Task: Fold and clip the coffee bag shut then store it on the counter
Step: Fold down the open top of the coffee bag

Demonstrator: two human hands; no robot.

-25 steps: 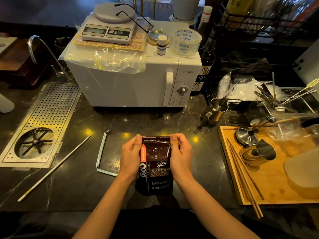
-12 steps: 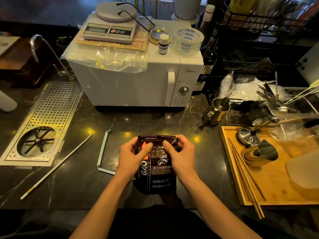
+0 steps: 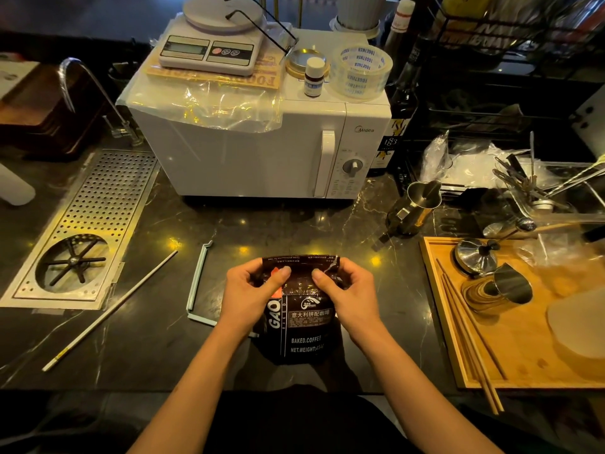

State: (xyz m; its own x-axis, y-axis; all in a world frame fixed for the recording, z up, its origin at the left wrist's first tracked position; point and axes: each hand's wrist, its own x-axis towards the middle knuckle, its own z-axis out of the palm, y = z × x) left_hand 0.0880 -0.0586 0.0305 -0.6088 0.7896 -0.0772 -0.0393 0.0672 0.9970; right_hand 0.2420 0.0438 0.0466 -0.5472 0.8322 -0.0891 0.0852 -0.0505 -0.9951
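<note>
The upper corners of the coffee bag are covered by both hands; its small print is unreadable.

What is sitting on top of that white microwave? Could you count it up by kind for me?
White digital kitchen scale: 1
Black-framed pair of glasses: 1
Small white-capped bottle: 1
Clear roll of printed packing tape: 1
Round gold lid: 1
Crinkled clear plastic sheet: 1
Total: 6

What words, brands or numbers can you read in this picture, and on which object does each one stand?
"GAO", "BAKED.COFFEE", "NET.WEIGHT:" on the coffee bag; its weight figure and small print are blurred.
"Midea" on the microwave.
"TOGETHER" on the tape roll.
"183" on the dark bottle.
"FOOD" upside down on the sheet under the scale.
</note>
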